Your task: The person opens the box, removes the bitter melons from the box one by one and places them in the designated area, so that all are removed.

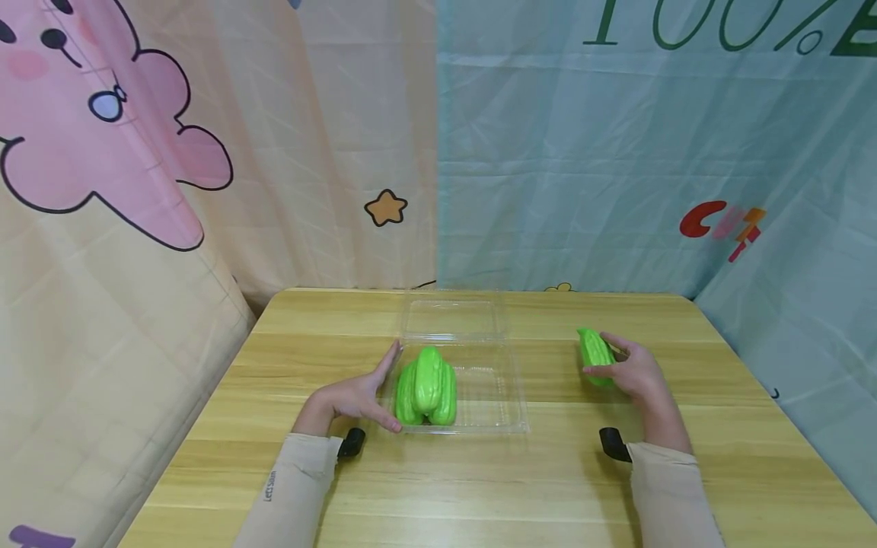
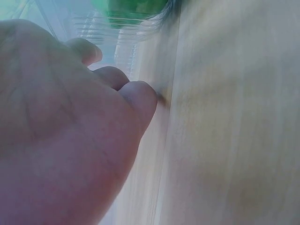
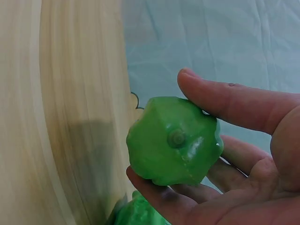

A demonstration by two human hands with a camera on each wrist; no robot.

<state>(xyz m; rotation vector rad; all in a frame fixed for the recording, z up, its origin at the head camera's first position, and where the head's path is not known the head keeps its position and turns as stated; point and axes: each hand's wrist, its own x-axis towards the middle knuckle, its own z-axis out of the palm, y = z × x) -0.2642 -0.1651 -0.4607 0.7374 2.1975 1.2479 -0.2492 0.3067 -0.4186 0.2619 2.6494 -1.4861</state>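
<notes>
A clear plastic clamshell box (image 1: 490,384) lies opened on the table, its lid folded back on the far side. In its left half are green ridged gourds (image 1: 428,380), one lying on top of two others. My left hand (image 1: 356,396) rests at the box's left side, thumb by the near corner and fingers stretched along the edge. To the right of the box, my right hand (image 1: 633,367) holds another green ridged gourd (image 3: 173,140) between thumb and fingers, its nubbed end facing the wrist camera. Part of a further green thing (image 3: 138,211) shows below those fingers.
The wooden table (image 1: 466,487) ends at the back against hanging cloth curtains, beige on the left and light blue (image 1: 582,175) on the right. The box's transparent lid (image 1: 452,318) reaches close to the table's far edge.
</notes>
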